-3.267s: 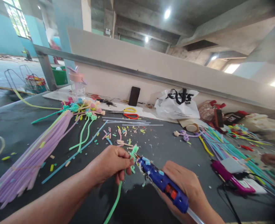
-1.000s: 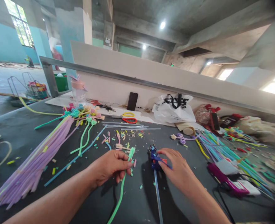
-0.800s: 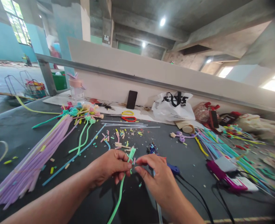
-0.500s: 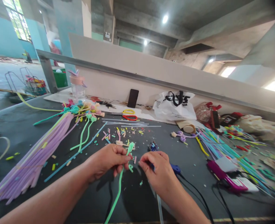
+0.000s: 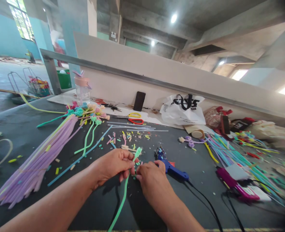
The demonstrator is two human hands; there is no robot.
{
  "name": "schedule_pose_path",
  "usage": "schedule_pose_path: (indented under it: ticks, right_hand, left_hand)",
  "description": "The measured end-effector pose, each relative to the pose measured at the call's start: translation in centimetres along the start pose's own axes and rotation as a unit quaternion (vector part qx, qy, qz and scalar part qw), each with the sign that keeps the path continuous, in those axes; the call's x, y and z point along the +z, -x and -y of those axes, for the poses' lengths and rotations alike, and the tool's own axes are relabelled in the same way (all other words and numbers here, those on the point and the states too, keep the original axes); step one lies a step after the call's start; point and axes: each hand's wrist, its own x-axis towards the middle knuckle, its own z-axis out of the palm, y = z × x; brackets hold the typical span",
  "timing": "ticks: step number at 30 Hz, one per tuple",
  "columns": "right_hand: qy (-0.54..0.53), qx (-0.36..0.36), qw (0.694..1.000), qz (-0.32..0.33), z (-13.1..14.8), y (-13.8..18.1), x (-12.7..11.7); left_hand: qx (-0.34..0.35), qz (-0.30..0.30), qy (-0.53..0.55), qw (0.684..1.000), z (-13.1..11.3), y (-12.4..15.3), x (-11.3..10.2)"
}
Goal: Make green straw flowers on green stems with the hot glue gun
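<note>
My left hand (image 5: 117, 164) pinches a light green pipe cleaner (image 5: 123, 199) just below its knotted, bud-like tip (image 5: 138, 152). The long stem hangs down toward the table's near edge. Close beside it on the right, my right hand (image 5: 153, 178) is low over the table with its fingers drawn together near small cut bits. Whatever those fingertips hold, if anything, is hidden. Right of that hand lies a blue glue gun (image 5: 175, 170), its nozzle end crusted and dark. Short pink, yellow and green pieces (image 5: 124, 138) are scattered beyond my hands.
Lilac pipe cleaners (image 5: 41, 154) lie bundled at left, with finished green stems (image 5: 86, 141) beside them. Farther back are scissors (image 5: 135, 118), clear glue sticks (image 5: 132, 126), a phone (image 5: 139, 101) and a white bag (image 5: 183, 109). A magenta device (image 5: 236, 185) and teal stems (image 5: 236, 154) lie at right.
My right hand has moved left, from beside the glue gun to just by my left hand, uncovering the glue gun. My left hand still holds the green pipe cleaner.
</note>
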Motion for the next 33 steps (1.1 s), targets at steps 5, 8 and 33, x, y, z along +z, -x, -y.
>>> schedule_pose_path:
  ticks: [5, 8, 33]
  right_hand:
    - [-0.052, -0.01, 0.998, -0.016, -0.5, 0.6, -1.0]
    - [-0.058, -0.017, 0.997, -0.057, -0.5, 0.9, -1.7]
    - [-0.141, 0.005, 0.981, -0.136, 0.1, 1.9, -2.5]
  left_hand:
    - [-0.023, -0.018, -0.011, 1.0, -0.7, 0.2, 0.2]
    - [-0.02, 0.02, 0.003, 1.0, -0.4, 0.2, 0.5]
    - [-0.021, -0.022, 0.029, 0.999, -0.3, 0.3, 1.6]
